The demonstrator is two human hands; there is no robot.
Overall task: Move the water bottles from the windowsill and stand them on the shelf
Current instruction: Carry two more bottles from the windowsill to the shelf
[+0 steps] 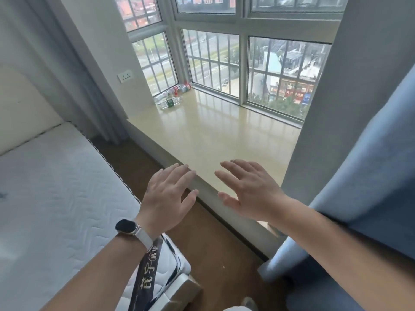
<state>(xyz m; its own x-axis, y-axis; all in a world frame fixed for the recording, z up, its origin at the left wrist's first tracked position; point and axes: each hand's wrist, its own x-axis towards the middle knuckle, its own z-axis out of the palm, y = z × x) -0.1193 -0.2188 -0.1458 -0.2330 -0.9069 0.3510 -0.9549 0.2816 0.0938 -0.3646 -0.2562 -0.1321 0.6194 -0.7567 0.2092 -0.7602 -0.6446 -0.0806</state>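
Note:
Several clear plastic water bottles lie on their sides in the far left corner of the beige windowsill [213, 135]. The nearest one has a green label [170, 102], and others with red labels [179, 88] lie behind it against the glass. My left hand [167, 197], with a watch on its wrist, hovers over the sill's near edge, fingers spread and empty. My right hand [249, 189] is held flat above the sill beside it, also empty. Both hands are far from the bottles. No shelf is in view.
A white mattress [56, 198] lies to the left, with a brown floor strip [202, 232] between it and the sill. A blue curtain [370, 176] hangs at the right, a grey curtain [74, 75] at the left. Barred windows [224, 63] surround the sill. A wall socket [125, 76] sits at the left.

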